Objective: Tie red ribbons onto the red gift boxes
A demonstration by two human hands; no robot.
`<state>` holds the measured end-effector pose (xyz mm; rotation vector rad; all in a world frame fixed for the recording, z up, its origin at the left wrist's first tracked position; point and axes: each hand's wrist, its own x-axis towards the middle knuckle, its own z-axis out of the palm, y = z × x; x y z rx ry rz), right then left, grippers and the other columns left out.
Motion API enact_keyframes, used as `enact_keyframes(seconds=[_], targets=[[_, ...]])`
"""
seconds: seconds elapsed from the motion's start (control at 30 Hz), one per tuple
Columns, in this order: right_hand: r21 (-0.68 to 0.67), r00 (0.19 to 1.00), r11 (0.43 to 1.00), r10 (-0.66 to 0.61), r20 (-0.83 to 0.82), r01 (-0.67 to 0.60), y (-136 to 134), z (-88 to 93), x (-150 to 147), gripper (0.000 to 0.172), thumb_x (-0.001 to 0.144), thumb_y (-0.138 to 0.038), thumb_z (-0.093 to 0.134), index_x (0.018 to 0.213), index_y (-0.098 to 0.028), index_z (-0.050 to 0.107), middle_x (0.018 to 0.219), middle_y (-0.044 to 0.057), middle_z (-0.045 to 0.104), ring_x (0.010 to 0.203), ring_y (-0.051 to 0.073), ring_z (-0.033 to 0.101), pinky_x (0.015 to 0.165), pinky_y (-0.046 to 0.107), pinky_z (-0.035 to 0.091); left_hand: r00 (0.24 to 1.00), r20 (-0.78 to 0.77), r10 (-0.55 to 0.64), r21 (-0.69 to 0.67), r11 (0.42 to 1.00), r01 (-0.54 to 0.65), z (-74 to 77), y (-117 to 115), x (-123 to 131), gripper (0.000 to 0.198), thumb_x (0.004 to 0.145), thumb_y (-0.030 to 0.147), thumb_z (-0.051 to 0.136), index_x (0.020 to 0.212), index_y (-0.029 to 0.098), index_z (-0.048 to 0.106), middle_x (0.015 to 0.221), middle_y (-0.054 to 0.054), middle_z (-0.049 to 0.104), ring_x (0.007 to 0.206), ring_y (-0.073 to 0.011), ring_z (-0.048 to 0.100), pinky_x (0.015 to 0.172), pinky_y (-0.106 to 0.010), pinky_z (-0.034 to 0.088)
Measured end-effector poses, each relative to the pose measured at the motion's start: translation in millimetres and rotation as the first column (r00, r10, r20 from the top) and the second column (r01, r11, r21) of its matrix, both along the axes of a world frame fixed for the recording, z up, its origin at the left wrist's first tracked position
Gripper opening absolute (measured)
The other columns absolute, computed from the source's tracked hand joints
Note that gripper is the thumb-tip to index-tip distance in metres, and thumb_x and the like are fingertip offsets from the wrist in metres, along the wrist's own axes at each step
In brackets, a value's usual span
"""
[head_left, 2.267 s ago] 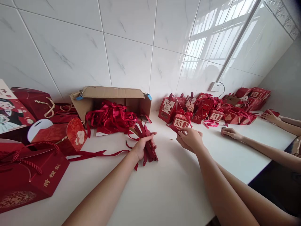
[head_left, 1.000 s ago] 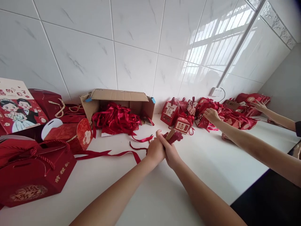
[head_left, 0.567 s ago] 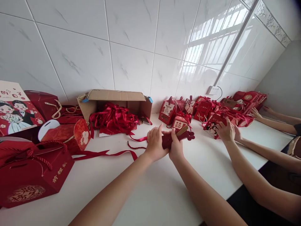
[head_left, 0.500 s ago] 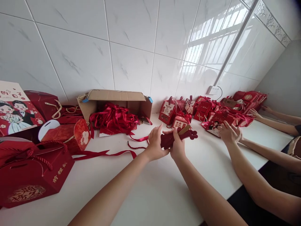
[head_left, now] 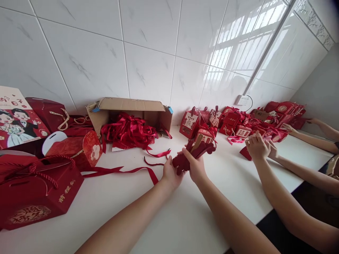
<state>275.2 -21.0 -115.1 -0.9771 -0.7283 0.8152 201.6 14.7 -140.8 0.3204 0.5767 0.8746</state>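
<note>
Above the white table, both my hands hold a bundle of dark red flat pieces (head_left: 202, 150) with scalloped, rounded ends. A gold-brown strip (head_left: 198, 141) lies along its top. My right hand (head_left: 197, 168) is closed round the middle, thumb across the top. My left hand (head_left: 172, 173) is closed on the near left end, its fingers partly hidden beneath. The exact kind of pieces cannot be made out. Just beyond my hands stand small red gift boxes (head_left: 188, 125) with ribbon loops. A loose red ribbon (head_left: 159, 154) and a dark red cord (head_left: 152, 163) lie beside my left hand.
A cardboard box (head_left: 132, 103) on its side holds tangled red ribbons (head_left: 129, 132). Larger red gift boxes (head_left: 53, 190) crowd the left. At right, a co-worker's hands (head_left: 258, 146) are near a red box (head_left: 245, 152); more hands reach toward a pile of red boxes (head_left: 283, 109).
The bundle has shifted left and tilted up. My left hand, spread beside it before, now grips its left end. The co-worker's printed box has turned and is mostly hidden by their hands.
</note>
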Motion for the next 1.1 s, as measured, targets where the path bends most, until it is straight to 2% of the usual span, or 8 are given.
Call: enact_keyframes(seconds=[0.1,0.27,0.4,0.6,0.8,0.97,1.03,1.1], targets=[[-0.014,1.0,1.0,0.019,0.02,-0.019,-2.8,1.8,-3.4,0.026,0.062,-0.035,0.077,0.076,-0.022,0.059,0.063,0.0,0.064,0.06,0.019,0.064,0.048,0.03,0.051,0.999,0.006,0.032,-0.047,0.998,-0.032,-1.2,1.3,0.0,0.036,0.096,0.03,0.031,0.097,0.015,0.063,0.085,-0.008,0.071,0.076,-0.0174,0.068,0.072,-0.029,0.054],[-0.025,0.998,0.999,0.048,0.038,-0.047,-4.6,6.1,0.3,0.019,0.062,-0.028,0.076,0.07,-0.026,0.06,0.063,0.0,0.065,0.064,0.02,0.065,0.052,0.032,0.053,0.999,0.044,0.001,-0.048,0.999,0.002,0.3,-1.7,2.0,0.034,0.095,0.026,0.034,0.099,0.014,0.065,0.089,-0.009,0.072,0.08,-0.0183,0.068,0.074,-0.03,0.054],[-0.014,0.998,0.998,0.059,0.036,-0.058,-5.5,8.1,1.3,0.02,0.061,-0.023,0.076,0.075,-0.027,0.062,0.075,0.001,0.07,0.077,0.022,0.068,0.061,0.034,0.056,0.997,0.073,-0.022,-0.016,1.0,0.023,1.4,-2.9,1.6,0.033,0.094,0.025,0.035,0.102,0.016,0.066,0.095,-0.008,0.073,0.087,-0.0187,0.068,0.074,-0.03,0.053],[-0.001,0.996,0.996,0.084,0.027,-0.084,-7.8,9.7,2.1,0.023,0.059,-0.021,0.076,0.077,-0.027,0.063,0.086,0.002,0.071,0.088,0.024,0.068,0.067,0.035,0.057,0.999,0.05,0.003,-0.014,1.0,-0.002,-2.0,-1.2,1.1,0.029,0.092,0.024,0.039,0.098,0.016,0.066,0.09,-0.008,0.073,0.085,-0.0197,0.069,0.076,-0.032,0.054],[-0.007,0.994,0.995,0.103,0.04,-0.103,-8.9,8.0,3.8,0.025,0.057,-0.022,0.078,0.077,-0.029,0.064,0.081,0.001,0.071,0.083,0.023,0.068,0.068,0.037,0.057,0.998,0.063,0.006,0.029,1.0,-0.008,0.7,-3.2,0.1,0.027,0.089,0.02,0.041,0.097,0.019,0.067,0.093,-0.005,0.073,0.088,-0.0175,0.068,0.074,-0.028,0.053],[-0.007,0.994,0.995,0.097,0.047,-0.097,-4.5,3.7,-9.9,0.022,0.058,-0.024,0.078,0.077,-0.025,0.066,0.076,0.001,0.07,0.079,0.023,0.068,0.07,0.038,0.056,0.996,0.088,-0.023,0.061,0.998,0.018,5.6,-5.5,0.4,0.024,0.089,0.02,0.043,0.093,0.02,0.067,0.093,-0.004,0.074,0.088,-0.0165,0.069,0.075,-0.027,0.054],[0.002,0.996,0.997,0.078,0.039,-0.078,-8.7,9.8,-0.2,0.022,0.057,-0.024,0.079,0.075,-0.022,0.066,0.074,0.001,0.07,0.077,0.023,0.067,0.069,0.038,0.055,0.994,0.102,-0.042,0.075,0.997,0.035,6.1,-5.7,1.0,0.025,0.09,0.021,0.042,0.091,0.019,0.067,0.094,-0.005,0.073,0.091,-0.0171,0.068,0.078,-0.028,0.054],[0.025,0.999,0.999,0.034,0.018,-0.034,-20.6,25.2,34.1,0.018,0.059,-0.027,0.079,0.069,-0.022,0.064,0.067,0.0,0.068,0.072,0.021,0.066,0.067,0.036,0.054,0.992,0.109,-0.063,0.087,0.995,0.053,5.8,-5.7,1.5,0.026,0.09,0.023,0.042,0.091,0.02,0.067,0.095,-0.005,0.073,0.094,-0.0178,0.067,0.083,-0.03,0.053]])
